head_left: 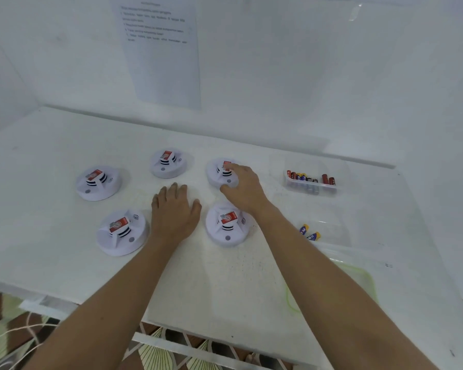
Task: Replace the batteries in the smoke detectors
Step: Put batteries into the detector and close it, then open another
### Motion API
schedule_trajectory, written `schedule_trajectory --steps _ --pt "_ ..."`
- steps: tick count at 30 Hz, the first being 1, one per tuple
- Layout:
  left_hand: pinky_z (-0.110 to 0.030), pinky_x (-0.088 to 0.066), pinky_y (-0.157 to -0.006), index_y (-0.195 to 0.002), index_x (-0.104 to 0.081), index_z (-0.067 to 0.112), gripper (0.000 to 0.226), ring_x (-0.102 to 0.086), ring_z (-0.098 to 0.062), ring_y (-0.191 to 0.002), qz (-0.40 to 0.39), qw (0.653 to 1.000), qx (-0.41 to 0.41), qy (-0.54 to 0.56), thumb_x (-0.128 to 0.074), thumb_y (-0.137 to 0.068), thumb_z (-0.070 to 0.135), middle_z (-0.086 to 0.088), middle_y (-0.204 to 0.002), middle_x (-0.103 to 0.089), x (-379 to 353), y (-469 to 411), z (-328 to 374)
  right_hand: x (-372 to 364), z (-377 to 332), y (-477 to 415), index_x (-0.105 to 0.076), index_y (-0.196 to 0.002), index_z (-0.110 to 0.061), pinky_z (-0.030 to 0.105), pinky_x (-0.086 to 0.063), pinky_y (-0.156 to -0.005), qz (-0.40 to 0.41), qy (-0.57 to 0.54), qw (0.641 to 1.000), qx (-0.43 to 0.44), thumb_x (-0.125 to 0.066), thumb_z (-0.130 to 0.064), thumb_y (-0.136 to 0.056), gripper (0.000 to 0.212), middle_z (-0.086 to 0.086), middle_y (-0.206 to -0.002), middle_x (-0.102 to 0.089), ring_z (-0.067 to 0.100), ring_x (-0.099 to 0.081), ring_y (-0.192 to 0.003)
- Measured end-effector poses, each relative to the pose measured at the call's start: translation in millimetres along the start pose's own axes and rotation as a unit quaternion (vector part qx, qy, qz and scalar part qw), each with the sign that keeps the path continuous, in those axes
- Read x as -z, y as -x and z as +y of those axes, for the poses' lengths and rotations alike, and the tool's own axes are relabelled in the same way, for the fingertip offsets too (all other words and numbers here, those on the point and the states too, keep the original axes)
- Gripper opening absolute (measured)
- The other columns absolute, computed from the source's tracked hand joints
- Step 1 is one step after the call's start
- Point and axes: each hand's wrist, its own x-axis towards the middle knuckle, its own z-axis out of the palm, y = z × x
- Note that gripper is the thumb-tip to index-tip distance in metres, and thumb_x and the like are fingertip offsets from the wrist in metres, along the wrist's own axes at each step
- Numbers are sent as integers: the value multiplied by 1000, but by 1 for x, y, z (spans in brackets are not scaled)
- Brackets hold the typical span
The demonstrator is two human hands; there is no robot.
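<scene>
Reaching across the bench (225, 276), the right hand (245, 189) sits over the far-right smoke detector (219, 173) — fingers draped on its raised, red-labelled centre, thumb down by the near rim. Whether that grip has actually closed I cannot tell; the hand is cupped over it, that much is plain. The left hand (174, 212) lies flat on the bench, fingers straight and close together, holding nothing, in the gap between the near-left detector (122, 232) and the near-right detector (226, 225). All of them, the far-left detector (98, 182) and the middle detector (167, 164) included, sit face up and look unopened, so I judge this the opening step: picking a unit to work on. Next move, as I read it — lift that one, turn it over and bring the left hand in to steady it, since the battery door is probably underneath. Batteries wait in the clear tub (310, 182) off to the right, two loose batteries (309, 233) nearer the person.
</scene>
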Motion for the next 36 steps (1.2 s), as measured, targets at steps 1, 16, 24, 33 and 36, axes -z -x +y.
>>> schedule_trajectory --steps 1,16,24,33,36 --pt "-53 -23 -115 -142 -43 8 57 -32 -40 -140 4 1000 -2 0 -47 -96 41 -17 -149 -41 0 0 0 -2 0 -7 -45 -149 -25 39 -30 -115 2 18 1000 2 -63 -20 -91 61 7 -154 -39 29 -35 -142" --pt "-51 -25 -113 -138 -48 11 65 -35 -36 -137 28 1000 0 7 -34 -87 49 -12 -146 -46 -6 -3 -4 -13 -3 -54 -46 -137 -25 41 -41 -102 -32 127 991 -14 -79 -31 -76 70 6 -142 -39 31 -39 -128" --pt "-48 -18 -117 -145 -42 15 57 -24 -32 -144 9 998 6 58 -45 -96 45 -9 -154 -36 -4 -4 -7 3 -10 -33 -56 -121 -31 38 -51 -97 6 -36 999 -26 -84 -40 -64 64 1 -124 -58 21 -55 -117" --pt "-43 -25 -111 -138 -51 25 48 -30 -21 -137 57 949 -38 307 -39 -95 44 2 -144 -47 37 8 15 20 -34 38 -57 -130 -24 39 -56 -94 -32 -405 912 -52 -62 -44 -93 42 4 -121 -68 21 -67 -108" --pt "-50 -14 -119 -142 -46 29 46 -14 -14 -145 -15 926 -4 378 -31 -103 49 6 -154 -35 58 14 28 17 -37 59 -60 -130 -15 47 -51 -105 -70 -573 812 -79 -46 -40 -103 39 13 -130 -67 30 -64 -121"
